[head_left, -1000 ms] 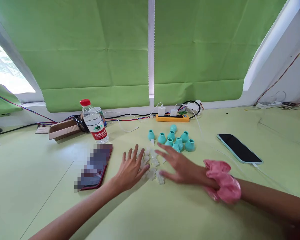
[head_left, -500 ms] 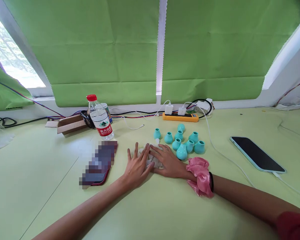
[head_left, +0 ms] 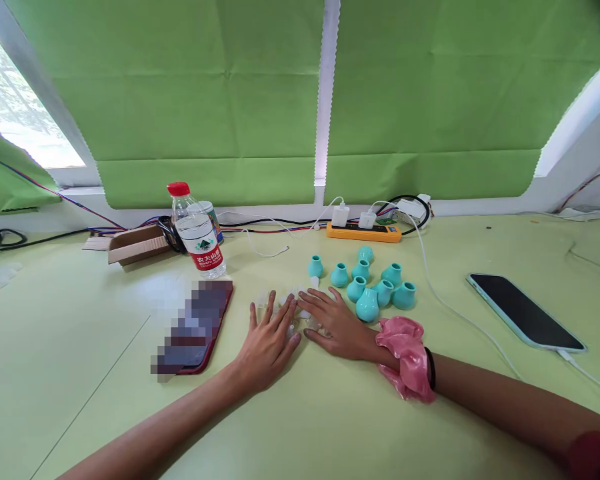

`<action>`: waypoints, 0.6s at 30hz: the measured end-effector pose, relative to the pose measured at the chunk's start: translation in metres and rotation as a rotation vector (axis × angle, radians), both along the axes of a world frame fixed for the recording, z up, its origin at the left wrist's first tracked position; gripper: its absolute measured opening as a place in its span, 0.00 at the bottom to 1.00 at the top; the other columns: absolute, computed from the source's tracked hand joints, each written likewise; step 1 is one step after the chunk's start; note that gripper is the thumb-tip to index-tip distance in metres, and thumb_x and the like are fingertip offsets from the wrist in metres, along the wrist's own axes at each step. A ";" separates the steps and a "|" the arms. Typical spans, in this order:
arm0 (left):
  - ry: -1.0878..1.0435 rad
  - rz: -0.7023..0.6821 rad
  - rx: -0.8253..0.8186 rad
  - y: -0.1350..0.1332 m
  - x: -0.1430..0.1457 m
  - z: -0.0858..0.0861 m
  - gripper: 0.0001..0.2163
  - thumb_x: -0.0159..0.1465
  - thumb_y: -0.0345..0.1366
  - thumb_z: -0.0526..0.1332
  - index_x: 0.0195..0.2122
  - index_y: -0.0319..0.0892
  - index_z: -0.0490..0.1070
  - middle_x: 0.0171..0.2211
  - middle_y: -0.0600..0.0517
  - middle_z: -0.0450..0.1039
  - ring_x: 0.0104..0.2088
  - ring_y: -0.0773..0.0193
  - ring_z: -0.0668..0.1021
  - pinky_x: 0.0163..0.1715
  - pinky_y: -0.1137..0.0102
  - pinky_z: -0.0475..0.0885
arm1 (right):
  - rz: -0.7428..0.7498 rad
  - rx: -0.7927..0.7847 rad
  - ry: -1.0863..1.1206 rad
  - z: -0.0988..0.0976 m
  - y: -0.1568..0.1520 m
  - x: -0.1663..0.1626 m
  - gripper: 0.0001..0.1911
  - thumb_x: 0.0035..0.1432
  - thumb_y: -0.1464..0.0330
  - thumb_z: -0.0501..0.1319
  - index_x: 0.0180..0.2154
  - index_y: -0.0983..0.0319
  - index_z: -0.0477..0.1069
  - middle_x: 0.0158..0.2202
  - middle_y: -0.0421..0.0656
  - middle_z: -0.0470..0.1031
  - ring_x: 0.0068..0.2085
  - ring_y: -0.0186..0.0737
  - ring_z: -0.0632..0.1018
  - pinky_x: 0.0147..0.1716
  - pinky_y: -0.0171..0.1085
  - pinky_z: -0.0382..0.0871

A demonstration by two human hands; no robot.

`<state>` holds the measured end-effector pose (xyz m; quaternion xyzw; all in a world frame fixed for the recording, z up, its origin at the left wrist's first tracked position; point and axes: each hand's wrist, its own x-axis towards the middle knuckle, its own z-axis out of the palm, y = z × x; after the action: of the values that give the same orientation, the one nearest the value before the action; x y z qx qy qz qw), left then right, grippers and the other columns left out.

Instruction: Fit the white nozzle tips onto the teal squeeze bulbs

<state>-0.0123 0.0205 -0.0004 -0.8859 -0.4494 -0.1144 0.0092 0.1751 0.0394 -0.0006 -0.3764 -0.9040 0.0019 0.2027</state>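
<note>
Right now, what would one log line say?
left hand: over clear pieces | right hand: over clear pieces | teal pots: beside right hand

We stretch both arms inward, the left forearm (head_left: 180, 411) rising from the bottom left and the right forearm (head_left: 495, 390) crossing from the lower right. Our left hand (head_left: 266, 347) faces palm down, fingers straight and fanned, its wrist roughly in line with the forearm. Our right hand (head_left: 344, 328), also palm down, points leftward with fingers extended. The fingertips nearly meet; our thumbs point toward each other, just apart.
</note>
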 end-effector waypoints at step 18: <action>-0.056 -0.035 0.147 0.004 -0.004 -0.002 0.18 0.64 0.35 0.43 0.55 0.40 0.54 0.57 0.44 0.52 0.59 0.53 0.48 0.53 0.53 0.54 | -0.162 0.123 0.251 -0.007 0.004 0.000 0.07 0.54 0.69 0.54 0.36 0.62 0.65 0.37 0.44 0.71 0.41 0.42 0.69 0.44 0.44 0.54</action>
<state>-0.0161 0.0244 -0.0025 -0.8871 -0.4241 -0.1722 0.0598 0.1750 0.0430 -0.0079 -0.4317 -0.8366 -0.0227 0.3364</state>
